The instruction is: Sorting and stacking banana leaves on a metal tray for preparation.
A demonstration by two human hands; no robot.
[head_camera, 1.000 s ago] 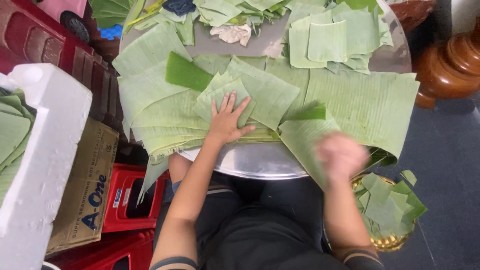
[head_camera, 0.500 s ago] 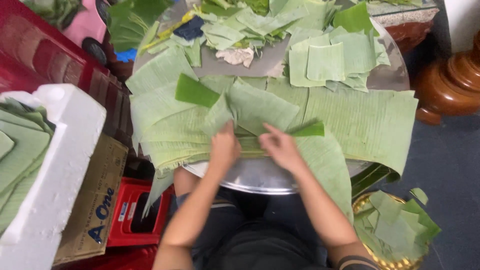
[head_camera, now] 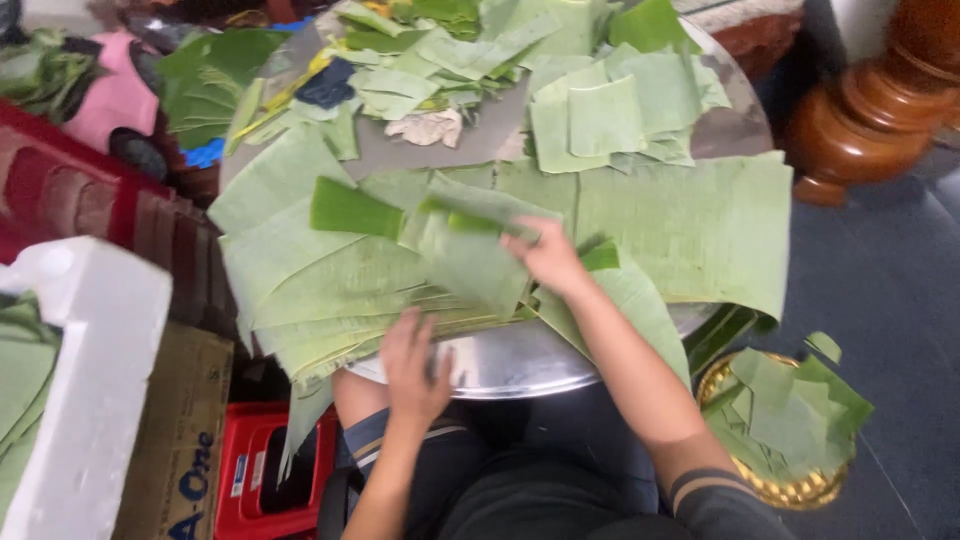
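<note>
Two hands work: my right hand [head_camera: 548, 258] pinches a pale green banana-leaf piece [head_camera: 470, 262]; at seven o'clock, my left hand [head_camera: 415, 362] lies flat, fingers spread, on the round metal tabletop [head_camera: 520, 362].

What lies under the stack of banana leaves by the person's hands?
A round metal tray shows below the banana leaves; its front rim is bare by the left hand. The rest is covered.

A round metal counter [head_camera: 520, 365] carries broad banana leaves [head_camera: 690, 225] spread flat, a heap of smaller cut leaf pieces [head_camera: 600, 115] at its far side, and a crumpled pale scrap [head_camera: 428, 127].
</note>
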